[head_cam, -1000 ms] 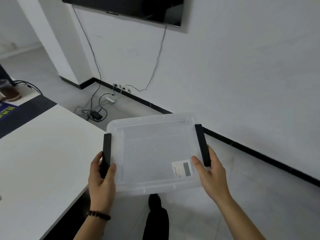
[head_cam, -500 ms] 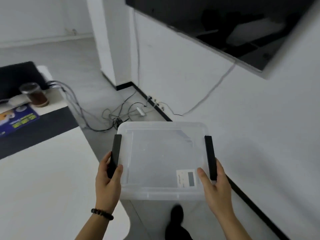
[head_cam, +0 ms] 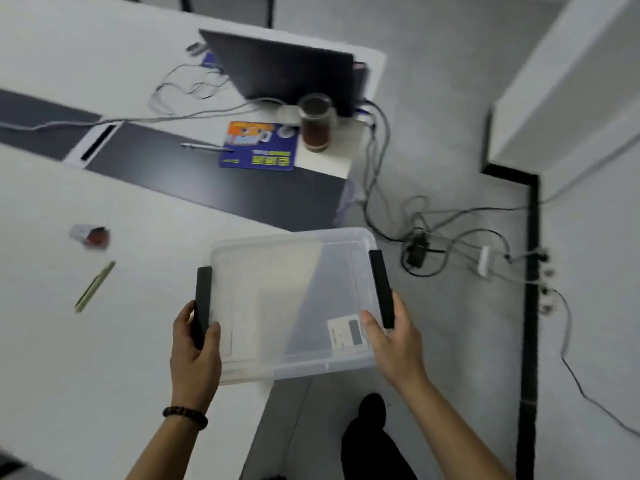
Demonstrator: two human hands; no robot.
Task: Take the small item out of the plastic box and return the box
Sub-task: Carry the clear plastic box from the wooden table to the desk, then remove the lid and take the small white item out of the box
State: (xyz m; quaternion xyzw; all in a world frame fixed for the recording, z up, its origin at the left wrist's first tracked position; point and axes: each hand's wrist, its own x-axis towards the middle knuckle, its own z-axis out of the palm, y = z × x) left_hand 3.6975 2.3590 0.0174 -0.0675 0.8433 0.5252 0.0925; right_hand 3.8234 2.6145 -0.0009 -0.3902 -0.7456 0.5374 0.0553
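Both hands hold the clear plastic box in the air, one at each short side. The left hand is wrapped around the black latch on the left side, thumb on top of the lid edge and fingers curled under. The right hand grips the black latch on the right side in the same way, thumb pressed on the lid near a white label. The box is lidded and roughly level, its left half above the corner of the white tabletop, its right half out over the grey floor. What lies inside cannot be made out.

A small red and white item lies on the tabletop, well to the left of the box and apart from both hands. Nearer the box lies a thin green pen. A beaded bracelet sits on the left wrist.
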